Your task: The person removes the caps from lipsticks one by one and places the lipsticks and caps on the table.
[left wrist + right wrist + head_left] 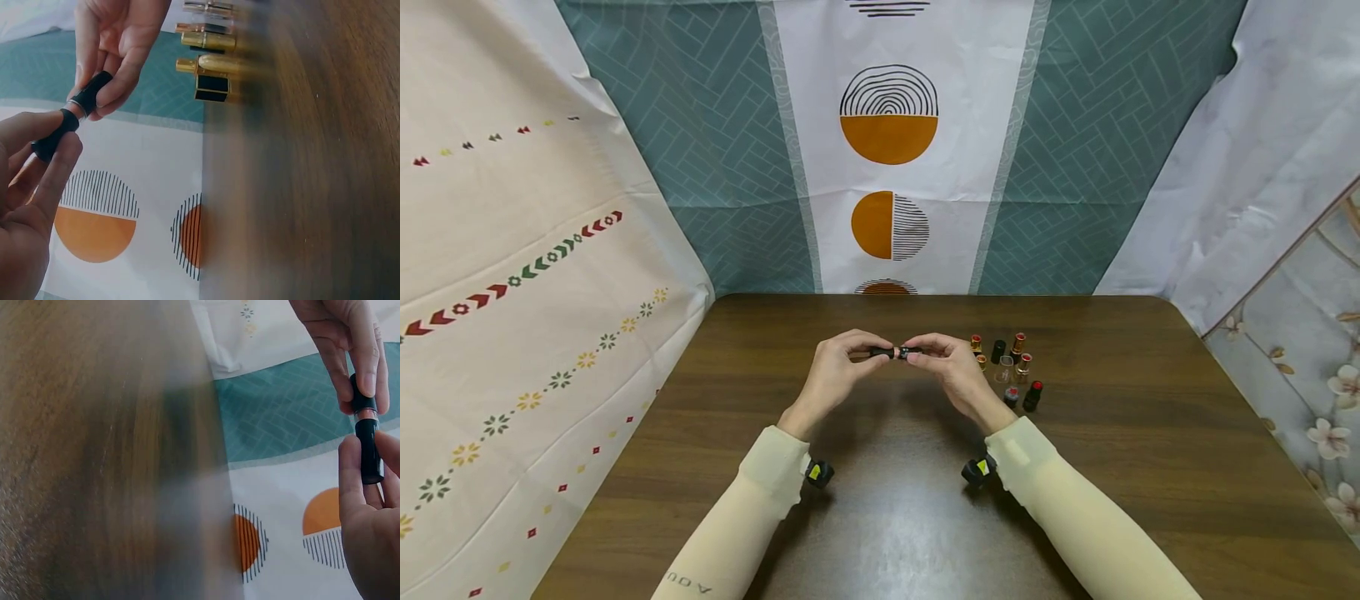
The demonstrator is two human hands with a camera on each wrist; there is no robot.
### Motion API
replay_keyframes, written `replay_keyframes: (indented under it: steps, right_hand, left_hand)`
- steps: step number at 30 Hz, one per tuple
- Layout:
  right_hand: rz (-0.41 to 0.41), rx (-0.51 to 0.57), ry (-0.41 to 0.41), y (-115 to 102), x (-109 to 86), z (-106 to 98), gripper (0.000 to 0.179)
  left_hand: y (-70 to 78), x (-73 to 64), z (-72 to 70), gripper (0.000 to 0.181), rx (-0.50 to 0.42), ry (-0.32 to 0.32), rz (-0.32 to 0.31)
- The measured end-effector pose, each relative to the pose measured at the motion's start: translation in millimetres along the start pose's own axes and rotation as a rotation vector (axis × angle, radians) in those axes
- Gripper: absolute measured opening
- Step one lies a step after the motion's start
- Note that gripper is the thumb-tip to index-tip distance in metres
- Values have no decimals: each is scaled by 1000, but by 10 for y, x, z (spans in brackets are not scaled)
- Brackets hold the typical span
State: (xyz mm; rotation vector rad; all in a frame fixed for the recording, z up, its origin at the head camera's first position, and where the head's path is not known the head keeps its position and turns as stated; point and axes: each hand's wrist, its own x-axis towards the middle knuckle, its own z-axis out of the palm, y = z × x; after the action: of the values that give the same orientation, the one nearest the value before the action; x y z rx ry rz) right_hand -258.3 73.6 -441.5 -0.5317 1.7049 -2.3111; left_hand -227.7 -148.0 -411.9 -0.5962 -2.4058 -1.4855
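Both hands hold a slim black lipstick tube (370, 450) level between them, raised above the table. My left hand (829, 371) pinches one black end between thumb and fingers. At the other black end, the thumb and fingertips of my right hand (957, 375) grip the tube. Between the two black parts shows a pinkish band with a shiny silver edge, clearest in the left wrist view. Fingers cover much of the tube in the head view.
Right of the hands stand several lipsticks: a gold one with a red top (1018, 343), a black tube (997, 351), a clear piece (1004, 368) and a black one with a red top (1033, 396). The wooden table (1112, 467) ends at a hanging patterned cloth (895, 175).
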Motion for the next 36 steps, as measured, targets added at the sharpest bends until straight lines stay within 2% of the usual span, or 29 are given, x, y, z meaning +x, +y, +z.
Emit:
replay_keyframes:
  steps: [8,15,21,27,31,33,36]
  right_hand:
    - [-35,-29,6,-79,16,-12,30]
    - [-65,-75,24,-210,49,-25,31]
    - [-110,-165,55,-398,88,-45,29]
    - [-159,-178,60,-542,109,-80,26]
    - [-177,-189,61,-585,103,-108,24]
    - [-187,-202,70,-597,95,-113,24]
    - [-199,-210,97,-604,83,-109,24]
  left_hand:
    - [18,45,5,15,-43,21,11]
    - [76,128,-36,17,-73,8,29]
    - [199,230,-64,19,-68,19,72]
    - [376,297,-54,19,-67,31,94]
    - [398,326,-46,18,-66,23,127]
    - [345,345,-29,18,-71,28,143]
    - [359,348,0,18,-77,40,142]
